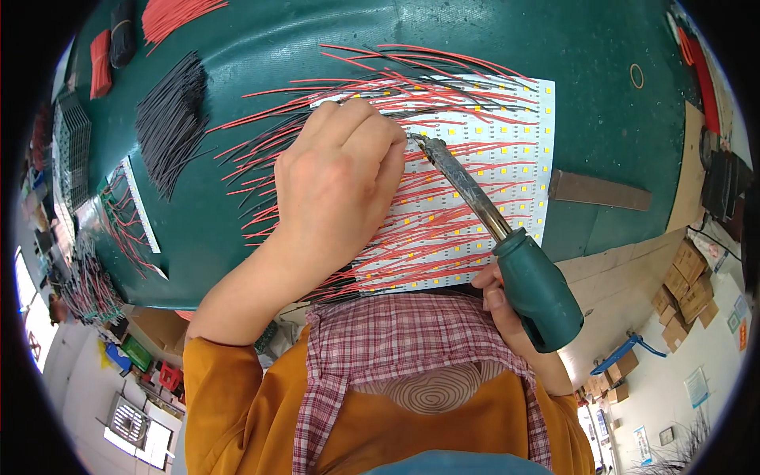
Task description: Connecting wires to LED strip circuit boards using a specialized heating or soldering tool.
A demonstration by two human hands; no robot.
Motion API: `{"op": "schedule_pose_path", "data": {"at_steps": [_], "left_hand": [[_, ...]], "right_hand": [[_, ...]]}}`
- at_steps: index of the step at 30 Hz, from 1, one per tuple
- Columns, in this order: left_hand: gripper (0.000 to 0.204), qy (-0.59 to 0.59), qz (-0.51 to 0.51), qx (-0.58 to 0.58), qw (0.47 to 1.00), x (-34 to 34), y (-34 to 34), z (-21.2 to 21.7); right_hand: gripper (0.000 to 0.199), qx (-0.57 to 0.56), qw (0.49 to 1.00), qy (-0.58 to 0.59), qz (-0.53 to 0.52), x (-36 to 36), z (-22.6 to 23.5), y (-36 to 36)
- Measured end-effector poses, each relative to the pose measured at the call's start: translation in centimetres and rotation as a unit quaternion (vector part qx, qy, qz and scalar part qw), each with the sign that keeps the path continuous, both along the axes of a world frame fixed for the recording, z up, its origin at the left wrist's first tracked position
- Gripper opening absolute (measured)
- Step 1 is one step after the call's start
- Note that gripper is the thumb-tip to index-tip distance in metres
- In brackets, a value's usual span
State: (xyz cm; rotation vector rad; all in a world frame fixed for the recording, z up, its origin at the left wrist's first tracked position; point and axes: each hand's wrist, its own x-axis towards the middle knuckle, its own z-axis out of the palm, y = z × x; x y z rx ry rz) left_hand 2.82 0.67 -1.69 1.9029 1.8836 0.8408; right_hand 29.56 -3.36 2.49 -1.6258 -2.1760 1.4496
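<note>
Several brown cardboard boxes (682,294) lie stacked in a loose row on the floor at the right, just beyond the bench's edge. Nearer, a few smaller cardboard boxes (611,378) sit beside a blue metal frame (625,354). Small rectangular signs (698,386) hang on the pale wall at the near right: one light blue and white, one dark-framed lower down (667,435), and a small orange one (742,334) further right. At the near left, under the bench, stand a green crate (136,352) and a red crate (169,376). No screens show clearly.
</note>
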Motion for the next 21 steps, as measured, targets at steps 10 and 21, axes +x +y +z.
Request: {"op": "schedule_pose_path", "data": {"at_steps": [10,21], "left_hand": [[0.009,0.006,-0.011,0.005,1.000,0.0,0.1,0.2],[0.009,0.009,-0.017,0.000,1.000,-0.1,0.5,0.0]], "right_hand": [[0.018,-0.009,0.999,0.026,0.044,1.1,-0.5,-0.1],[0.025,-0.035,0.997,0.063,-0.039,-0.4,0.6,1.1]]}}
